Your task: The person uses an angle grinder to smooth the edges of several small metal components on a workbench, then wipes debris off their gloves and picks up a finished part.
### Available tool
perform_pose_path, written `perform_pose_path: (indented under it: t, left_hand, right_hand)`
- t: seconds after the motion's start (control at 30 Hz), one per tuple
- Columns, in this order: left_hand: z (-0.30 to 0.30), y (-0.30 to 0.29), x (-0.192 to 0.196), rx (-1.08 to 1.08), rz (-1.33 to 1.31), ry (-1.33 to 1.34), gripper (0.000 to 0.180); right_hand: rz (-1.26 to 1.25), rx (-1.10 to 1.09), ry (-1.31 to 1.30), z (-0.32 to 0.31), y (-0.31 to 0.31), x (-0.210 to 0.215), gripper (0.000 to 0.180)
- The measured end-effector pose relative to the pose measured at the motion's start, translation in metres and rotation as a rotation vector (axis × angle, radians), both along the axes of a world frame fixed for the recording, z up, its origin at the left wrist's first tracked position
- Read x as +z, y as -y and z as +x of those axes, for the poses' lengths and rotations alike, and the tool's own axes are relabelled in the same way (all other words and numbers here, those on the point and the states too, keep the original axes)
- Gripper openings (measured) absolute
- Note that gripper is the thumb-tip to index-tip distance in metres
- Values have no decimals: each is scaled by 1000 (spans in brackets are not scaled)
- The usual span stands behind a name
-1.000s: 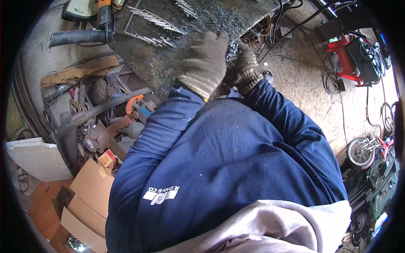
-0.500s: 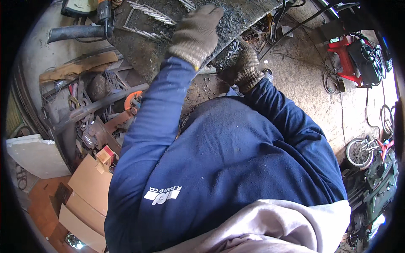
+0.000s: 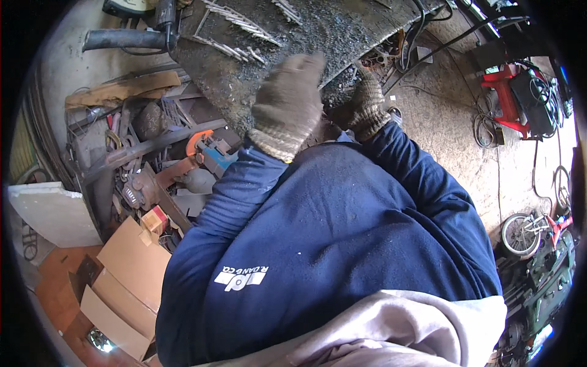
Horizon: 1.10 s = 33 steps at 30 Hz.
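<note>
Head view shows me my gloved left hand [image 3: 287, 107] lifted over the near edge of the dark gritty workbench [image 3: 342, 30], fingers loosely together gripping nothing, while my gloved right hand [image 3: 367, 107], just right, curls at the bench edge, grasp unclear.

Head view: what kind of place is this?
Likely a metalworking or welding shop. A grimy steel worktable carries loose metal rods, a red machine with cables stands on the concrete floor, and both hands, left and right, wear work gloves.
</note>
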State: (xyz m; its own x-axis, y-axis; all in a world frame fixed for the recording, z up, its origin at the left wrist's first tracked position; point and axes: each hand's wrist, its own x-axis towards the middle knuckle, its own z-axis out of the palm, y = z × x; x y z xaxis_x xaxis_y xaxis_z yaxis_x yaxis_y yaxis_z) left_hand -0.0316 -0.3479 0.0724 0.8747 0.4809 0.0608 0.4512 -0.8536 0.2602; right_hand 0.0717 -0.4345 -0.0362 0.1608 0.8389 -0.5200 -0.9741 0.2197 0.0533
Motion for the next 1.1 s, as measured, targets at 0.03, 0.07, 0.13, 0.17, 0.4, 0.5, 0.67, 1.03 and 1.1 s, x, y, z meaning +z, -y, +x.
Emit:
perform_pose_path:
  t: [0.03,0.07,0.13,0.17,0.4,0.5,0.67,1.03,1.1]
  left_hand:
    - [-3,-4,0,76,13,-115,37]
    - [-5,-9,-1,152,26,-231,37]
    - [-11,-15,-22,158,88,-217,33]
    - [-4,-8,-19,132,70,-232,32]
    - [6,21,-8,-47,-7,16,21]
    - [-10,-22,9,-137,119,181,21]
    - [-25,-144,53,107,327,48,30]
    - [11,-380,-58,-774,586,-998,25]
    - [34,-319,-29,-751,571,-1062,26]
  right_hand:
    - [-4,-33,-31,-1,-1,8,41]
    - [28,-21,-24,0,-1,-1,40]
    - [41,-48,94,-2,-4,-46,41]
    - [42,-66,150,-4,-7,-59,41]
    - [-101,49,-5,-5,5,-18,47]
    - [-30,40,8,-6,4,-8,41]
    - [91,-46,44,-6,1,-11,38]
    - [24,-23,-35,-8,0,-1,35]
    - [-8,-46,-77,-5,0,-3,31]
